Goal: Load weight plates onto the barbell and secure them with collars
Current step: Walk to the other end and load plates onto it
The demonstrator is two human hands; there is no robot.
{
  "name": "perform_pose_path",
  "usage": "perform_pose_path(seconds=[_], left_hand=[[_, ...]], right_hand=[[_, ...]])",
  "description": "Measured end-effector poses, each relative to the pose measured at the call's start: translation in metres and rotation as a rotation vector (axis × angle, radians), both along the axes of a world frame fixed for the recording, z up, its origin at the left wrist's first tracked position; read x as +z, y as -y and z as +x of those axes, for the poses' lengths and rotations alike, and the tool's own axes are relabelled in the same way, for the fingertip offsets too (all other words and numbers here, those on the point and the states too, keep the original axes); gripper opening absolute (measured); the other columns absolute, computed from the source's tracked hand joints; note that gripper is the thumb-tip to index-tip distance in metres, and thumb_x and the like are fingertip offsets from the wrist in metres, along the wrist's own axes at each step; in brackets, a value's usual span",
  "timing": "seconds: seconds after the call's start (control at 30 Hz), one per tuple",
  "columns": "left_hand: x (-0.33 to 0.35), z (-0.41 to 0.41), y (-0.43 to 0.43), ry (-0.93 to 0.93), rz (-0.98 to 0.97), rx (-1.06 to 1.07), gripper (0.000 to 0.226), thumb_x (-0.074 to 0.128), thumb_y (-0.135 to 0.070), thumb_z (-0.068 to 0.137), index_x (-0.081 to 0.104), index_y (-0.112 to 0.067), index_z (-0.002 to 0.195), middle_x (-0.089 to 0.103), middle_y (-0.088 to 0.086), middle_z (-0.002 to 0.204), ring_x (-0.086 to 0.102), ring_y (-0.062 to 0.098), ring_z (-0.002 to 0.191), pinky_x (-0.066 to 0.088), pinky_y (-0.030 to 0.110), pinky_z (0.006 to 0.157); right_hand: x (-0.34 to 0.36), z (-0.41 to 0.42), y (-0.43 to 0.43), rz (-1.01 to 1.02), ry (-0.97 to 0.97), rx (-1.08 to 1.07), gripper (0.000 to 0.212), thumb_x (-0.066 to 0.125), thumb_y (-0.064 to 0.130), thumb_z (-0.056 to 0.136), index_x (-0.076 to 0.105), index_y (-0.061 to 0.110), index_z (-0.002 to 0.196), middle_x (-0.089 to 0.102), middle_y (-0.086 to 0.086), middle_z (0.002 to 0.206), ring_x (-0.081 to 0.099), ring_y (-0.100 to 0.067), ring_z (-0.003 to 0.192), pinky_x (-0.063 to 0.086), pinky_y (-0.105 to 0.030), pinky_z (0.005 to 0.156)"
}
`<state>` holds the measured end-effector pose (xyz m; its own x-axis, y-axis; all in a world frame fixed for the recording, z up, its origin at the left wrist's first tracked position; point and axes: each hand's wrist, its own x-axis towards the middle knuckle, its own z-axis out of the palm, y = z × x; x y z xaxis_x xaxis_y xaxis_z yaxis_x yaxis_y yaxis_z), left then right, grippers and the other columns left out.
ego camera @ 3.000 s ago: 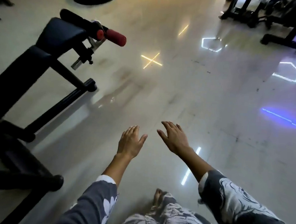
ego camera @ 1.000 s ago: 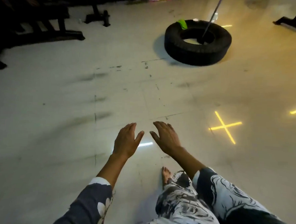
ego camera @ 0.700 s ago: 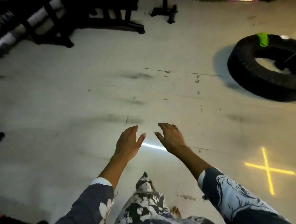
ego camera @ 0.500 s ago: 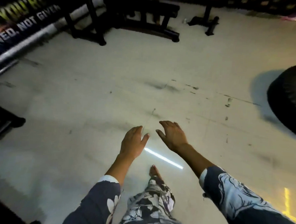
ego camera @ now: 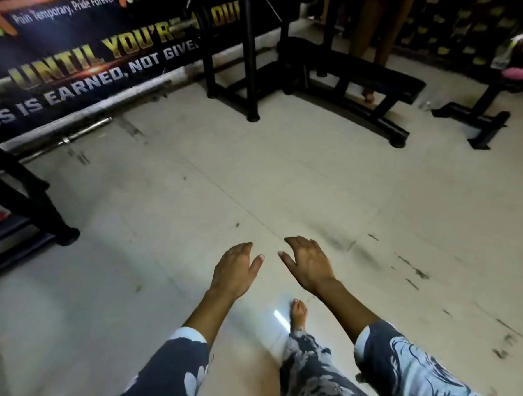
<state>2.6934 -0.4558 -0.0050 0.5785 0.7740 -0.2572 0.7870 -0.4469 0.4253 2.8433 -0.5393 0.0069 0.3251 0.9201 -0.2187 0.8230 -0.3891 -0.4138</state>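
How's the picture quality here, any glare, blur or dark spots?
Head view: a bright glare streak on the floor beside the bare foot; the bench and back wall sit in deep shadow; wide-angle bending tilts the banner; both hands look sharp.

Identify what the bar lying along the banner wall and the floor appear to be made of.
Bar: apparently bare metal with a chrome-like finish, judging by its silvery sheen and bright highlights. Floor: probably glossy tile or polished stone, pale, with faint joint lines, a light reflection and dark scuff marks.

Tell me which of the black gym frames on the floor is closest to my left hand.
The frame at the far left edge, whose foot rests on the floor just left of your empty left hand. The bench and stands sit farther back.
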Motion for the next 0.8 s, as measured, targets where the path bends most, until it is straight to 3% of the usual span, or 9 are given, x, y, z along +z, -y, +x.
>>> perform_pose_path(seconds=[0.3, 0.5, 0.7, 0.8], left_hand=[[0.029, 0.127, -0.24, 0.022, 0.007, 0.254, 0.054, 0.039, -0.043, 0.096, 0.038, -0.01, 0.138, 0.043, 0.01, 0.145, 0.037, 0.025, 0.134, 0.03, 0.032, 0.109], [0.015, 0.164, -0.402, 0.014, 0.026, 0.411, 0.058, 0.039, -0.046, 0.095, 0.035, -0.01, 0.14, 0.038, 0.011, 0.148, 0.034, 0.026, 0.136, 0.03, 0.035, 0.111], [0.005, 0.173, -0.592, 0.057, 0.018, 0.521, 0.055, 0.042, -0.044, 0.095, 0.041, -0.008, 0.136, 0.046, 0.012, 0.142, 0.039, 0.025, 0.133, 0.03, 0.032, 0.11], [0.013, 0.171, -0.683, 0.056, 0.041, 0.546, 0.065, 0.036, -0.053, 0.09, 0.044, -0.007, 0.134, 0.05, 0.013, 0.138, 0.044, 0.026, 0.129, 0.031, 0.032, 0.109]], right_hand=[[0.025, 0.141, -0.27, -0.025, -0.012, 0.221, 0.047, 0.033, 0.037, 0.099, 0.036, 0.01, 0.137, 0.042, -0.009, 0.143, 0.032, -0.021, 0.135, 0.015, -0.03, 0.113], [0.013, 0.171, -0.455, -0.017, -0.009, 0.382, 0.047, 0.034, 0.036, 0.099, 0.037, 0.008, 0.137, 0.044, -0.01, 0.142, 0.035, -0.024, 0.133, 0.019, -0.032, 0.112], [0.021, 0.196, -0.666, -0.028, 0.023, 0.477, 0.049, 0.035, 0.035, 0.099, 0.033, 0.008, 0.14, 0.04, -0.011, 0.145, 0.029, -0.023, 0.137, 0.015, -0.03, 0.113], [0.034, 0.2, -0.769, 0.007, 0.035, 0.505, 0.048, 0.036, 0.034, 0.099, 0.033, 0.009, 0.14, 0.04, -0.011, 0.144, 0.03, -0.023, 0.136, 0.015, -0.03, 0.112]])
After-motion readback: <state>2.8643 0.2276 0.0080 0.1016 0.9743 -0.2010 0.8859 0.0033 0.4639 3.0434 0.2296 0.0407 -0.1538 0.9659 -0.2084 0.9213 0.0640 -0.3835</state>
